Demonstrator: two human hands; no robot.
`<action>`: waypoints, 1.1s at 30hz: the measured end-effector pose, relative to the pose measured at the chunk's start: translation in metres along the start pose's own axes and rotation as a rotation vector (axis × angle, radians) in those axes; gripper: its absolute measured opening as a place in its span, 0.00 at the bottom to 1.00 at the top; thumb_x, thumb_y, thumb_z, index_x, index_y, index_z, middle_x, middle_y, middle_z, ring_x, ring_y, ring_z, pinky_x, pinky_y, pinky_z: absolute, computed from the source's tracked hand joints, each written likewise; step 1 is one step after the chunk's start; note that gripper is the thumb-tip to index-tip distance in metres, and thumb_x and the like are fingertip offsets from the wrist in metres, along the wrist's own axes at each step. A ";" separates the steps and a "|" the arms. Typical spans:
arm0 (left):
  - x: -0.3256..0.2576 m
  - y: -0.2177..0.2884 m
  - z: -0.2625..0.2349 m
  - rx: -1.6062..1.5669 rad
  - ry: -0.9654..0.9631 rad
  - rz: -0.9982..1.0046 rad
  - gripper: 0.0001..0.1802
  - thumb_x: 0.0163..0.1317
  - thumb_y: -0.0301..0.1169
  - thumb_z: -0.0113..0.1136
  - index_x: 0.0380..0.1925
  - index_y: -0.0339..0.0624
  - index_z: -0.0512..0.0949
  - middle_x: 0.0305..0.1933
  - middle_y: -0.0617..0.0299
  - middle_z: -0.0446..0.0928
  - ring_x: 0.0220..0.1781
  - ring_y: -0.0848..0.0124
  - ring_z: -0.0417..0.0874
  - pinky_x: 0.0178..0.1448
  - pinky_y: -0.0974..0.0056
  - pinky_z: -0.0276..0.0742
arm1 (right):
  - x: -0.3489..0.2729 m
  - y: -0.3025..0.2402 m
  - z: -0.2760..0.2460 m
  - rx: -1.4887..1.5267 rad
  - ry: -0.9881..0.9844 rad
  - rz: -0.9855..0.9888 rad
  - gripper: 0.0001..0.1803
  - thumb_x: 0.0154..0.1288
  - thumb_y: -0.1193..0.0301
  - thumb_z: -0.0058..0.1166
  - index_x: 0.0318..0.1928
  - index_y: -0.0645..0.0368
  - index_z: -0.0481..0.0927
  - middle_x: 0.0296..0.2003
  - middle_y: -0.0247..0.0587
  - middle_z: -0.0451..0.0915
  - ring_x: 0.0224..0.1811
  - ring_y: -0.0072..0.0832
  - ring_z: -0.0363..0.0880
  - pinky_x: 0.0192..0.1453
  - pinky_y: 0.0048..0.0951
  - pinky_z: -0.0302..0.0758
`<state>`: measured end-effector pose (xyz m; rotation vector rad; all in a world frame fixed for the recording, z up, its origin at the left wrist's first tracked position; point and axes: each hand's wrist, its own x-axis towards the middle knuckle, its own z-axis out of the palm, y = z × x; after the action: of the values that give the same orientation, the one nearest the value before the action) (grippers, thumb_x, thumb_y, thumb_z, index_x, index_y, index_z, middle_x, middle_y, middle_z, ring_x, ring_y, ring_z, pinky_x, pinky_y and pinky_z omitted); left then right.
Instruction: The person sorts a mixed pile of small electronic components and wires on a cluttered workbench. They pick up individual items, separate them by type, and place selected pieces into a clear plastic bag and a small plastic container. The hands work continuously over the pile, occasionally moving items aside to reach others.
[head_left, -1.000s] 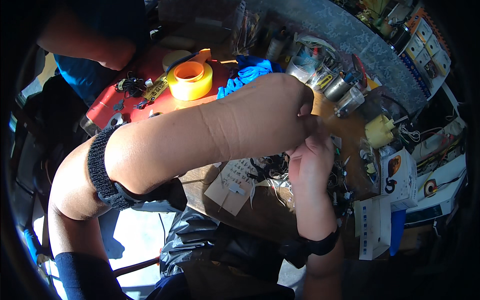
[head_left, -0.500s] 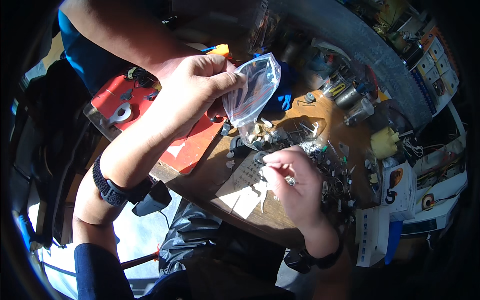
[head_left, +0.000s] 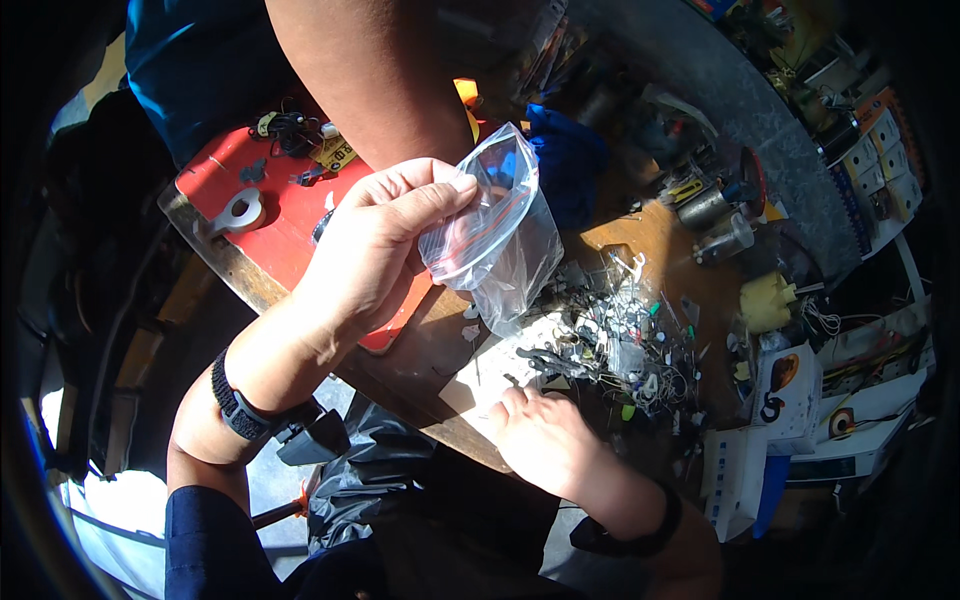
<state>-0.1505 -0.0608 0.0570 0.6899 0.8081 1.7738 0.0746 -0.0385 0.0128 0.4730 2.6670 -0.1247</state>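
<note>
My left hand (head_left: 385, 215) pinches the rim of a clear zip bag (head_left: 510, 255) with a red line near its mouth, and the bag hangs open above the table. No contents are visible inside it. Below the bag, my right hand (head_left: 545, 435) is low over a white paper (head_left: 470, 385), its fingers curled together beside small dark pieces (head_left: 545, 362). Whatever is between those fingertips is hidden. A heap of small wires, white bits and scrap parts (head_left: 630, 340) spreads to the right of the bag.
Another person's arm (head_left: 375, 80) reaches in from the top, behind my left hand. On the red board (head_left: 285, 245) lie a white tape roll (head_left: 240, 210) and black cables (head_left: 293, 133). Blue cloth (head_left: 565, 165), a metal can (head_left: 700, 208) and white boxes (head_left: 790, 400) stand around the wooden table.
My right hand has dropped from near the bag's bottom to the paper. The bag has come slightly lower, its mouth wider. The other person's arm has shifted right.
</note>
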 end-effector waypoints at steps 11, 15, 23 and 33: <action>-0.006 0.003 -0.004 -0.035 -0.023 0.045 0.09 0.63 0.30 0.54 0.37 0.36 0.76 0.32 0.61 0.78 0.30 0.79 0.78 0.36 0.75 0.73 | -0.003 0.039 0.002 0.789 0.689 0.054 0.07 0.46 0.85 0.52 0.27 0.65 0.69 0.34 0.44 0.74 0.27 0.27 0.74 0.32 0.23 0.72; -0.007 0.011 -0.014 -0.020 0.010 0.087 0.11 0.61 0.32 0.57 0.38 0.36 0.77 0.36 0.59 0.80 0.35 0.76 0.80 0.41 0.71 0.76 | -0.025 0.075 0.008 0.849 0.806 0.112 0.08 0.49 0.87 0.49 0.30 0.65 0.68 0.29 0.37 0.72 0.28 0.22 0.71 0.33 0.20 0.70; -0.023 0.014 -0.016 -0.031 0.047 0.131 0.09 0.63 0.29 0.54 0.37 0.34 0.76 0.35 0.60 0.79 0.36 0.78 0.80 0.43 0.74 0.75 | -0.012 0.072 -0.010 0.812 0.868 0.310 0.06 0.52 0.86 0.50 0.28 0.63 0.70 0.25 0.29 0.70 0.19 0.09 0.61 0.22 0.14 0.60; -0.040 0.011 -0.017 0.006 0.023 0.087 0.08 0.64 0.29 0.54 0.36 0.34 0.75 0.33 0.61 0.78 0.33 0.79 0.78 0.41 0.74 0.75 | 0.066 0.019 -0.018 0.505 0.166 0.278 0.15 0.51 0.64 0.56 0.26 0.66 0.78 0.23 0.49 0.79 0.27 0.39 0.81 0.34 0.34 0.76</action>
<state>-0.1574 -0.1051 0.0518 0.7190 0.8105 1.8610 0.0183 0.0023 0.0009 1.0440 2.6801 -0.7106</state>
